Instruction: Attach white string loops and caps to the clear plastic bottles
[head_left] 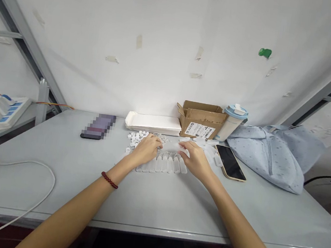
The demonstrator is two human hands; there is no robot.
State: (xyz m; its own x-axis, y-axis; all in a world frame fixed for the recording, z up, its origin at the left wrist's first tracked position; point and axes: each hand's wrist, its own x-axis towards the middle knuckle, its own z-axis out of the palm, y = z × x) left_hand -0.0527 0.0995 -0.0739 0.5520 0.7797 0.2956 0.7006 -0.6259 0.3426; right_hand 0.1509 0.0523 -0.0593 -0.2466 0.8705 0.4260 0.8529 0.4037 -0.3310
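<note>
My left hand point(148, 148) reaches over the small white parts, its fingers curled together at the tips. Whatever those fingertips hold, if anything, is too small to make out. Thumb and forefinger of my right hand point(196, 158) are apart, with no held thing clearly visible between them. In front of both hands lies a row of small translucent bottles point(164, 164), side by side, with thin white pieces at their far ends. White caps point(136, 137) are heaped beyond my left hand. More loose translucent bottles point(209, 147) lie past my right hand, partly hidden by it.
Behind the small parts are a stack of white trays or boxes point(156, 123), an open cardboard box point(202, 120) and a lidded cup point(231, 122). A phone point(230, 163) and blue cloth point(265, 153) lie right. Another phone point(98, 126) and a white cable point(46, 167) are left.
</note>
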